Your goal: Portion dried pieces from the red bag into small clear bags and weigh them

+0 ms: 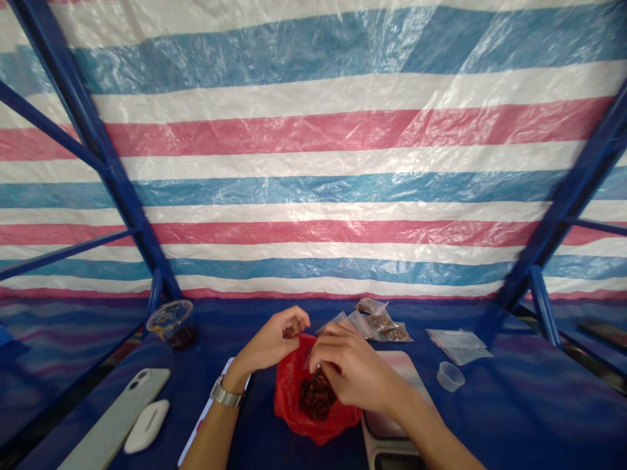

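A red plastic bag (318, 431) stands open on the blue table, with dark brown, nut-like pieces (317, 395) inside. My left hand (277, 339) is at the bag's far left rim, its fingers curled and the thumb against the red plastic. My right hand (345, 362) reaches over the bag's mouth from the right. Its fingertips are pinched together just above the brown pieces; what they hold is too small and covered to make out. Partly under my right forearm lies a kitchen scale (399, 365).
Small filled clear bags (382, 324) lie behind my right hand. Flat clear bags (460, 346) and a small plastic cup (450, 376) are at right. At left are a lidded tub (171, 323), a phone (120, 418), a white earbud case (147, 426) and another phone (203, 418).
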{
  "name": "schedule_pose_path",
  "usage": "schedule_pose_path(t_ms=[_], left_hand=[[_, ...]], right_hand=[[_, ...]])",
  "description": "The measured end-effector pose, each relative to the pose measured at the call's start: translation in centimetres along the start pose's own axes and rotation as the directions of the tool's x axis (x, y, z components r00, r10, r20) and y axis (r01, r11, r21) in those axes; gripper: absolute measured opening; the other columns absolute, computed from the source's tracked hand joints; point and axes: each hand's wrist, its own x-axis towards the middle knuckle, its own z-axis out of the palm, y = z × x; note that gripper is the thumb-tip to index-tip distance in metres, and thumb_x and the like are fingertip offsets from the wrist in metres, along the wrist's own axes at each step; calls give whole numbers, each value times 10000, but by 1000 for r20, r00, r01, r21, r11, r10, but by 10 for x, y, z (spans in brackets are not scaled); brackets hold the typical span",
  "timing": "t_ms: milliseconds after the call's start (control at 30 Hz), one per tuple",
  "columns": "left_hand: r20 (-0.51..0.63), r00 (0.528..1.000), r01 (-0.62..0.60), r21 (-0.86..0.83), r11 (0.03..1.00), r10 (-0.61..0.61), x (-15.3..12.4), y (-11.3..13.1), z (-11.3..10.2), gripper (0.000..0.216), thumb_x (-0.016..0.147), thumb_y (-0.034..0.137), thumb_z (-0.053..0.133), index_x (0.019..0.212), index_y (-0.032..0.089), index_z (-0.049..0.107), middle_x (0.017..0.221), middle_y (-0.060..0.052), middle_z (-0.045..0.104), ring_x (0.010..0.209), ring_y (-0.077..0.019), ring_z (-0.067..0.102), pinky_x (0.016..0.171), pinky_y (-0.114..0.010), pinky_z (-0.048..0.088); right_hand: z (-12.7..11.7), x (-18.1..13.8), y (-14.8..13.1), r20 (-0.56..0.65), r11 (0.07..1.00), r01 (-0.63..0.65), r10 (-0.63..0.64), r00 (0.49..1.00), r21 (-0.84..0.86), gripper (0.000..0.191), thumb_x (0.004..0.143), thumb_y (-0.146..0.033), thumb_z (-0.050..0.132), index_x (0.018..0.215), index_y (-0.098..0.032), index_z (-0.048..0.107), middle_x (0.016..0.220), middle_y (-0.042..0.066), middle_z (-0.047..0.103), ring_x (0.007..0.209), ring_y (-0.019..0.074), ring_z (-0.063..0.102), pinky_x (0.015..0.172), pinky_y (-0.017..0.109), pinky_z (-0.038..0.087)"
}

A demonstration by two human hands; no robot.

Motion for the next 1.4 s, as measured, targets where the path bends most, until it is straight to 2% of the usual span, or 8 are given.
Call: schedule_pose_path(t_ms=[400,767,867,933,1033,1167,1300,1400], left_hand=[[-218,974,-35,117,993,60,2,-6,-14,312,645,99,488,911,194,620,872,1,558,828,-156,521,745,-265,408],[-374,925,21,235,972,71,9,-23,-13,144,901,329,578,957,209,635,1004,-49,677,974,-214,627,867,-333,483],[-276,959,12,258,966,62,-1,-11,-14,246,907,391,630,1093,231,647,1152,-70,652,1108,-236,586,980,-366,461],[-87,995,-13,295,955,40,-10,-4,-13,405,833,356,725,1220,269,640,1282,-69,593,1238,-259,521,1108,-406,406],[148,989,-34,348,937,-20,-16,-2,-10,600,695,154,743,1269,295,642,1311,-49,555,1303,-275,473,1184,-436,351],[182,983,-24,332,943,-39,-12,-10,-8,537,712,58,575,1202,257,664,1204,-47,620,1160,-240,568,1102,-395,425],[10,999,-45,289,956,44,-3,-18,-6,345,800,91,494,1062,219,678,1108,-61,673,1044,-223,610,1002,-356,469],[-74,993,-65,265,962,87,3,-20,-4,341,760,71,466,1004,209,659,1066,-57,685,1041,-217,614,997,-346,465]], right_hand=[[-9,0,1,20,998,-47,48,999,-33,285,595,33,525,722,-217,579,749,-27,695,808,182,574,781,328,353],[-20,-1,15,-77,993,-111,107,991,-49,330,714,63,528,810,-220,669,839,-4,739,845,187,627,829,333,390],[-21,-2,16,-110,993,-117,117,987,0,359,768,50,538,910,-232,710,891,7,759,825,183,644,821,330,423],[-22,-3,19,-133,988,-144,150,980,48,359,814,18,558,998,-244,722,926,12,767,819,182,656,825,331,444],[-20,-5,22,-156,970,-198,219,963,140,329,882,-50,589,1097,-262,722,946,13,773,847,189,677,858,338,472],[-21,-4,27,-182,951,-241,277,944,197,288,930,-141,599,1158,-264,726,941,24,765,872,197,687,848,323,498],[-53,-18,55,-289,917,-363,396,871,165,299,965,-315,566,1215,-231,706,896,31,740,796,197,664,757,303,499],[-95,-59,101,-446,803,-594,549,707,46,387,921,-349,546,1247,-199,692,809,40,727,757,220,662,744,320,499]])
